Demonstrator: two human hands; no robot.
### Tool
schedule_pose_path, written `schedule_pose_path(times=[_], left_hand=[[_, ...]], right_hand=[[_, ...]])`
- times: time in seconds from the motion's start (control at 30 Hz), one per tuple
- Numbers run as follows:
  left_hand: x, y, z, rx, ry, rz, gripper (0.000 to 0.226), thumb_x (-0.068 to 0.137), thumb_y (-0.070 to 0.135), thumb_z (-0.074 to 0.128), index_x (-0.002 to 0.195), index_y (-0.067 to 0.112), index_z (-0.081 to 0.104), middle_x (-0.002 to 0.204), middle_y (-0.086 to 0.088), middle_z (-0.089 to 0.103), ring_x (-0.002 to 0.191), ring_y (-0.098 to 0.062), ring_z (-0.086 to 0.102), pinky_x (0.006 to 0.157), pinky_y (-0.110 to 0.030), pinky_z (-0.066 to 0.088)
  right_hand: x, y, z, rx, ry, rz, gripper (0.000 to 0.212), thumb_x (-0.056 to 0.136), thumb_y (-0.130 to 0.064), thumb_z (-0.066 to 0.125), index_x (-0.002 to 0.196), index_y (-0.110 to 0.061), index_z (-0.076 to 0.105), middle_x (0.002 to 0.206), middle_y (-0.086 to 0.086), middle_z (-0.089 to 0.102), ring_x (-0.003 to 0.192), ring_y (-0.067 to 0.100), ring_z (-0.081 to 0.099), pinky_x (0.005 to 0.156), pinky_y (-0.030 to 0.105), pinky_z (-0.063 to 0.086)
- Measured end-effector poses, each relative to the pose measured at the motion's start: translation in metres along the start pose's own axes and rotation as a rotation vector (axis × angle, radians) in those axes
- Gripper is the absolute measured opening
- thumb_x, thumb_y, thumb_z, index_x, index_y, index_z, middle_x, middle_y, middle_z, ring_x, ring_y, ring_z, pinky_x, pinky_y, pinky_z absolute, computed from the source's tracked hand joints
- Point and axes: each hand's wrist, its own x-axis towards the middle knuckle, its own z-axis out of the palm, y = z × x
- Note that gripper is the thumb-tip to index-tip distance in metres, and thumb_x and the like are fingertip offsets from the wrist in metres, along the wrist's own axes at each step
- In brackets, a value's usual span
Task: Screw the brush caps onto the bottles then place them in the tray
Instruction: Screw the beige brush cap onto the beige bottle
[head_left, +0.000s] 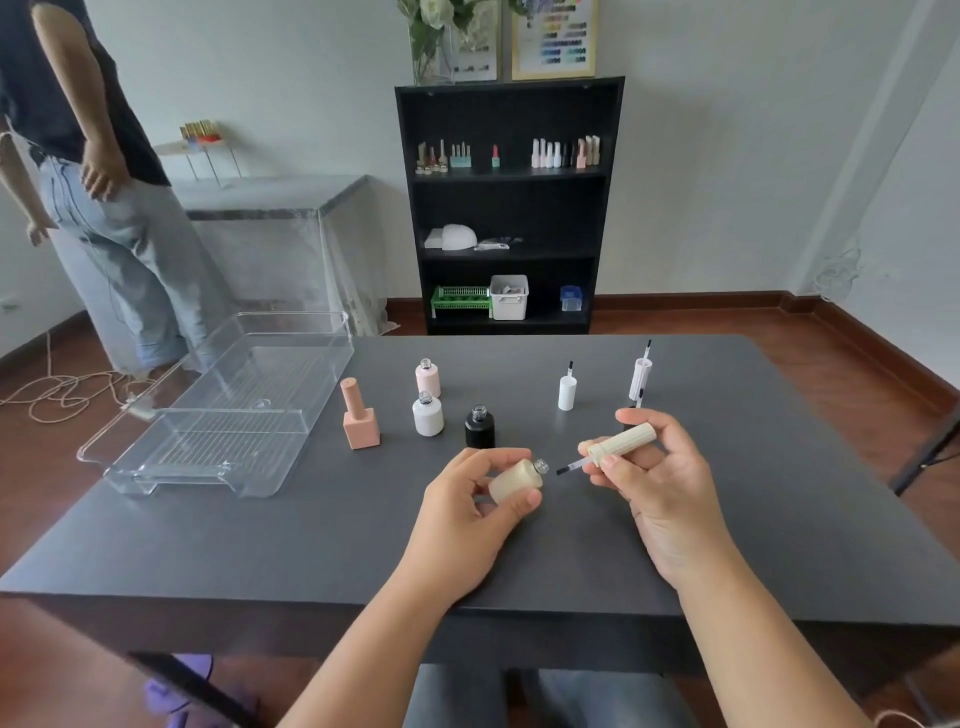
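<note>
Left hand (480, 501) grips the cream bottle (515, 481), tilted, its open neck pointing right. Right hand (654, 475) pinches the cream cap (621, 442) near its base, brush tip aimed at the neck and just short of it, not yet in.

Risks, as judged:
- Brush off the neck's axis: bristles could catch the rim and splay or bend.
- Bottle tilted and held in the air: cap may start cross-threaded if the two are not brought into line before turning.
- Grip on the bottle is by fingertips and thumb; twisting force could make it slip.

Beyond the hands: black bottle (479, 427), white bottle (428, 414) and pink bottle (428, 378), all uncapped; white cap (567, 392) beyond the right hand. Tray (228, 410) far left of the left hand, nothing in it.

Hard to make out: bottle threads; whether it holds liquid. A further cap behind the right hand is partly hidden.
</note>
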Motion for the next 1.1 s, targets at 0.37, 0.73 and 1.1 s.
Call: schedule_pose_path(times=[0.37,0.73,1.1], left_hand=[[-0.002,-0.004,0.001,0.058,-0.031,0.045,0.032,0.083,0.025,0.074,0.109,0.042,0.066,0.104,0.023,0.058,0.087,-0.004,0.060,0.074,-0.012,0.048],[-0.003,-0.004,0.002,0.095,-0.041,0.061,0.033,0.082,0.027,0.075,0.109,0.042,0.066,0.106,0.022,0.058,0.088,-0.004,0.061,0.072,-0.013,0.049],[-0.005,-0.004,0.004,0.091,0.015,0.075,0.033,0.079,0.021,0.078,0.107,0.037,0.068,0.101,0.018,0.058,0.083,-0.012,0.059,0.070,-0.021,0.052]], right_hand=[[-0.001,0.001,0.003,-0.032,0.006,-0.033,0.045,0.074,0.001,0.073,0.113,-0.016,0.058,0.089,0.013,0.075,0.086,0.023,0.072,0.072,0.025,0.055],[-0.001,0.007,0.000,-0.111,-0.043,-0.071,0.039,0.076,-0.004,0.068,0.108,-0.025,0.062,0.092,0.012,0.075,0.091,0.025,0.071,0.082,0.030,0.056],[-0.003,0.014,-0.003,-0.352,-0.194,-0.061,0.032,0.089,-0.028,0.062,0.121,-0.034,0.064,0.106,-0.002,0.073,0.100,0.012,0.065,0.092,0.024,0.051]])
